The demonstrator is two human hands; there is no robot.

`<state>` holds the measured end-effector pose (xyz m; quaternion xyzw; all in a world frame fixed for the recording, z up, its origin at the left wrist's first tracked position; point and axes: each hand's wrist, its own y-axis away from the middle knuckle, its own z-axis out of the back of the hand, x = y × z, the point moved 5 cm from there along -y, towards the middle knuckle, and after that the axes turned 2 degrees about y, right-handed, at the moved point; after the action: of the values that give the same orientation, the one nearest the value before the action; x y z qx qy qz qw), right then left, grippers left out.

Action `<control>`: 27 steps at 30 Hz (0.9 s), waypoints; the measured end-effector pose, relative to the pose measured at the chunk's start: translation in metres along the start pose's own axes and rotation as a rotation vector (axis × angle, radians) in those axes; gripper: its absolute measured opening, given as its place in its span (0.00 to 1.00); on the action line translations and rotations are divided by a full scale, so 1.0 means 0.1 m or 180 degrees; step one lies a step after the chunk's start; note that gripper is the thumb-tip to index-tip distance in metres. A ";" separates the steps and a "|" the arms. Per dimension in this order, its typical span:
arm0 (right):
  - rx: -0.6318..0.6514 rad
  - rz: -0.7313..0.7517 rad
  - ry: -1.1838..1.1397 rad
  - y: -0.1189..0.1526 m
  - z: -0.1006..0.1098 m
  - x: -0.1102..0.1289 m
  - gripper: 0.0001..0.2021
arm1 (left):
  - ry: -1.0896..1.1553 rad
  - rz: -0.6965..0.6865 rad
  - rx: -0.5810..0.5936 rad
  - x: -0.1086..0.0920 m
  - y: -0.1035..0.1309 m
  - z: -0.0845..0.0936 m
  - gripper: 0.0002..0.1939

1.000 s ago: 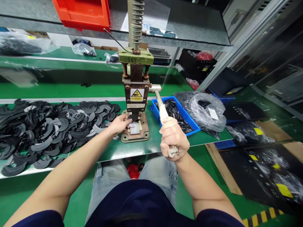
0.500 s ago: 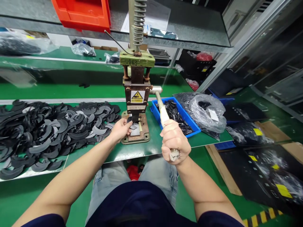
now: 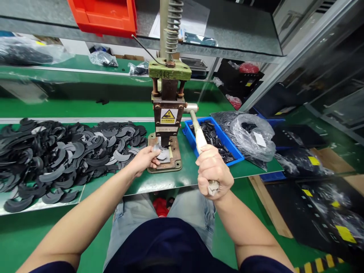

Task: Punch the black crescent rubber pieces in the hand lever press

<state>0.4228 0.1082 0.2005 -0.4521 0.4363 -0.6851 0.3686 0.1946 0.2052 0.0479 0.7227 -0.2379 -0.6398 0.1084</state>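
Note:
A hand press (image 3: 170,110) with a spring on top and a warning label stands on the green table. Its lever (image 3: 198,131) slants down to the right, and my right hand (image 3: 215,170) is wrapped round the lever's pale, taped end. At the press base (image 3: 176,163), my left hand (image 3: 148,158) pinches a small dark grey curved piece (image 3: 157,146) between thumb and fingers, just left of the press's lower tool. Left of the press lies a wide heap of black and grey curved pieces (image 3: 93,151).
Right of the press sits a blue tray (image 3: 239,156) of small black parts, with a plastic-wrapped bundle (image 3: 251,136) beside it. A red bin (image 3: 105,17) is on the metal shelf (image 3: 241,34) above. Bagged black items (image 3: 307,212) lie at the far right.
The whole view has shifted slightly. The piece in my left hand has turned and shows a lighter face. My right hand still grips the lever, which stays about as it was.

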 end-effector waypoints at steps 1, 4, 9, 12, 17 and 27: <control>0.0024 -0.0003 0.0001 -0.01 0.00 0.01 0.05 | 0.0073 -0.0089 0.0051 0.00 0.05 0.03 0.22; -0.0012 0.0001 -0.0050 -0.14 0.01 0.04 0.06 | 0.0152 -0.0462 0.0205 0.03 0.17 0.12 0.27; -0.0393 -0.0198 -0.0303 -0.74 0.04 0.03 0.06 | 0.0188 -0.0730 -0.0002 0.10 0.25 0.19 0.30; -0.0520 -0.0308 -0.0465 -1.18 0.05 -0.06 0.14 | 0.0376 -0.0713 -0.0092 0.09 0.32 0.15 0.30; -0.0408 -0.0251 -0.0178 -1.39 0.01 -0.16 0.25 | 0.0408 -0.0703 -0.0063 0.08 0.50 0.10 0.30; 0.0366 -0.2994 -0.0666 0.78 -0.67 -0.19 0.23 | 0.0242 -0.0921 -0.0005 0.30 0.80 -0.12 0.22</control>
<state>0.3747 0.1159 0.1080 -0.6457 0.1066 -0.7513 0.0853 0.1918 0.1195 0.0603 0.7731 -0.1264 -0.6211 0.0246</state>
